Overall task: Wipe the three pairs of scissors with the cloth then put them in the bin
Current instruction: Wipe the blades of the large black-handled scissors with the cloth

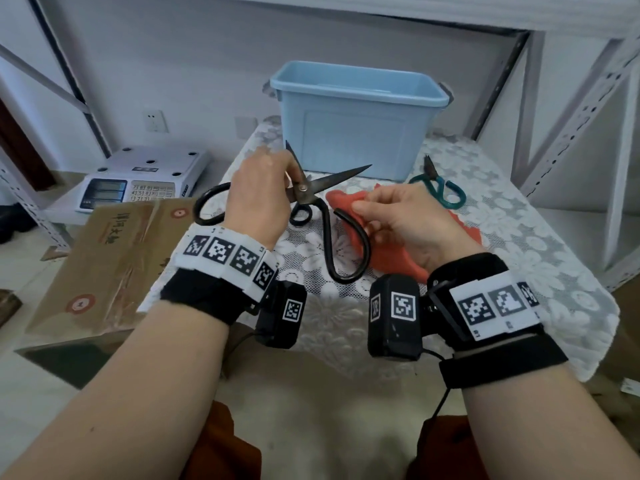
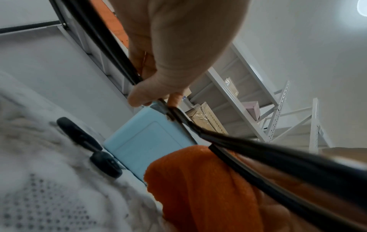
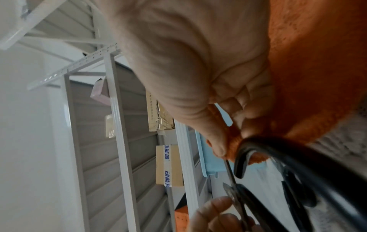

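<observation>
A: From the head view, the left hand (image 1: 258,192) pinches the big scissors (image 1: 313,194) near the pivot, blades spread wide, one loop behind the wrist and the other hanging toward the cloth (image 1: 381,237). The right hand (image 1: 398,220) has its fingers curled round a fold of that cloth, pressed to the tip of the hanging loop.

B: And the rest?

A: A second pair (image 1: 299,214) lies under the big one; only its dark loop shows. The green pair (image 1: 440,188) lies beside the bin (image 1: 356,116), which stands at the back of the table (image 1: 519,237). I can't see inside the bin.

B: Left wrist view?

A: Thumb and fingertip (image 2: 139,97) squeeze the metal just behind the pivot. It's a small hold on a long, heavy tool.

B: So it could swivel?

A: I'd say so. A hard rub on the loop might twist the scissors in that pinch, and the open blades sit close to the fingers.

B: Right wrist view?

A: Thumb (image 3: 214,141) and fingers nip the cloth onto the loop's end. Only a thin fold is gripped, so it may slip off and leave bare skin on metal.
</observation>
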